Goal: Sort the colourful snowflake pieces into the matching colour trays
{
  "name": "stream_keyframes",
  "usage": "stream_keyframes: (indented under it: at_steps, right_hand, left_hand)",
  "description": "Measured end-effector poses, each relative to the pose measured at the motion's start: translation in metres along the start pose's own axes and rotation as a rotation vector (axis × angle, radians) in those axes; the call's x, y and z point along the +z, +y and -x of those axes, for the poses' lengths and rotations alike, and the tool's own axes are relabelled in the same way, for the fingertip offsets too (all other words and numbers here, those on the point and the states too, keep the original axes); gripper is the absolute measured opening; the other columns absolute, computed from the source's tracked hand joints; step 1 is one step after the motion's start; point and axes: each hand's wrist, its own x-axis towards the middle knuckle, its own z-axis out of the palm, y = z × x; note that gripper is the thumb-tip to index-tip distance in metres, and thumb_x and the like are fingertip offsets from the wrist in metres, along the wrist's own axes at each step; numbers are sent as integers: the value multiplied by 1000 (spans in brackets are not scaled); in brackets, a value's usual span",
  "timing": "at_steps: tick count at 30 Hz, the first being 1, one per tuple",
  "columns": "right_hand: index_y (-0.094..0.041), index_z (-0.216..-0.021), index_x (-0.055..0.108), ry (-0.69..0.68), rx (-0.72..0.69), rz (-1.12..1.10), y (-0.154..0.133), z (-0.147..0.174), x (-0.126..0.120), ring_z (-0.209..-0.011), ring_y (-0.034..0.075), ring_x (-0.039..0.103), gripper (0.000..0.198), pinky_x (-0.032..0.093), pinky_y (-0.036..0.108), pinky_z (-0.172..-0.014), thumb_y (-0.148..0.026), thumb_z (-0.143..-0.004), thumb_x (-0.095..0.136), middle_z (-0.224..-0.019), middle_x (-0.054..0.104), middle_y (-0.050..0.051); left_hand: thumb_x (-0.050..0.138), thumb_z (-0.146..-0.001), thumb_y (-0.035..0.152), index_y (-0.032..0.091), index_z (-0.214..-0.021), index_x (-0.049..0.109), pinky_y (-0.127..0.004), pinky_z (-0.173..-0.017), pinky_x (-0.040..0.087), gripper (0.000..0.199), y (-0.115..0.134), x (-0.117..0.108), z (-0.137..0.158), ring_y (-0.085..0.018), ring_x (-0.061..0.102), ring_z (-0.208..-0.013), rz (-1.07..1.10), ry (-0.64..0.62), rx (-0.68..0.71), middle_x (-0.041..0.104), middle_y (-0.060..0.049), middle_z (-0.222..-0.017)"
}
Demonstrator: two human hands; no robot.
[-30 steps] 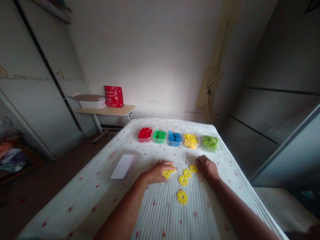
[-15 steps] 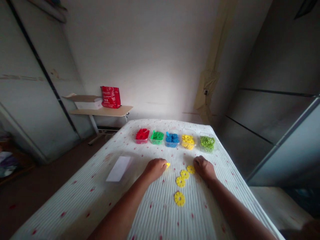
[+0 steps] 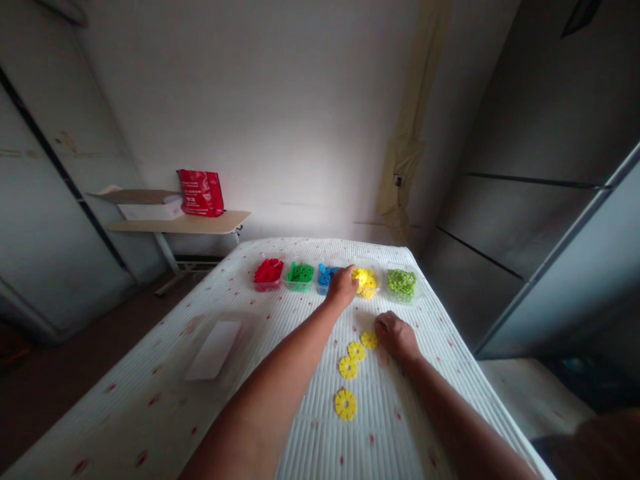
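My left hand (image 3: 343,288) reaches to the left side of the clear box of yellow pieces (image 3: 367,283). Its fingers are closed on a yellow notched disc (image 3: 357,274), which is hard to tell apart from the pieces behind it. My right hand (image 3: 396,335) rests on the table with its fingers curled, and what it may hold is hidden. Just left of it lies a flower-shaped yellow disc (image 3: 369,341). Two overlapping yellow discs (image 3: 353,360) and a separate yellow disc (image 3: 345,405) continue the line nearer to me.
Clear boxes hold red pieces (image 3: 269,272), green pieces (image 3: 301,273), blue pieces (image 3: 325,275) and light green pieces (image 3: 401,283). A white sheet (image 3: 214,350) lies at left on the quilted tablecloth (image 3: 310,433). Behind, a side table (image 3: 200,222) bears a red bag (image 3: 201,193).
My left hand has moved forward and right, from the open tablecloth to the box of yellow pieces. My right hand stays beside the discs. The view has shifted slightly.
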Motion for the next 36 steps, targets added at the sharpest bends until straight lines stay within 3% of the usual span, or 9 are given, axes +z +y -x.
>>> stream_keyframes:
  at_steps: [7,13,19,27,36]
  right_hand:
    - [-20,-97,61,-202,-156,-30,-28,9,-22,-79,15,61,36,40,23,-65,-43,-92,34,-93,60,7]
    - [-23,-105,59,-320,-210,35,-55,13,-16,-73,16,61,35,38,24,-60,-46,-79,56,-99,58,6]
    - [-20,-98,59,-337,-237,-114,-51,8,-8,-80,14,58,27,38,22,-66,-33,-75,61,-95,59,4]
    - [-18,-92,61,-336,-271,52,-60,13,-21,-76,15,59,21,35,23,-62,-33,-78,55,-92,61,6]
    - [-19,-91,62,-342,-298,-40,-51,10,-21,-79,16,57,21,38,23,-67,-30,-75,58,-91,62,5]
  left_hand:
    - [49,-76,6,17,-85,69,-27,-81,48,25,-63,-18,81,-16,64,-84,58,35,-2,71,-5,-88]
    - [47,-72,4,17,-79,68,-23,-72,49,26,-106,-42,129,-14,64,-76,104,64,-58,70,-2,-79]
    - [48,-72,7,15,-80,68,-23,-73,49,23,-110,-42,135,-13,63,-76,145,66,-60,69,-4,-81]
    - [49,-72,7,16,-79,68,-23,-74,48,22,-110,-41,135,-13,63,-77,167,74,-54,68,-3,-80]
    - [48,-72,6,16,-78,68,-24,-75,48,23,-108,-42,135,-14,62,-78,166,82,-58,68,-3,-80]
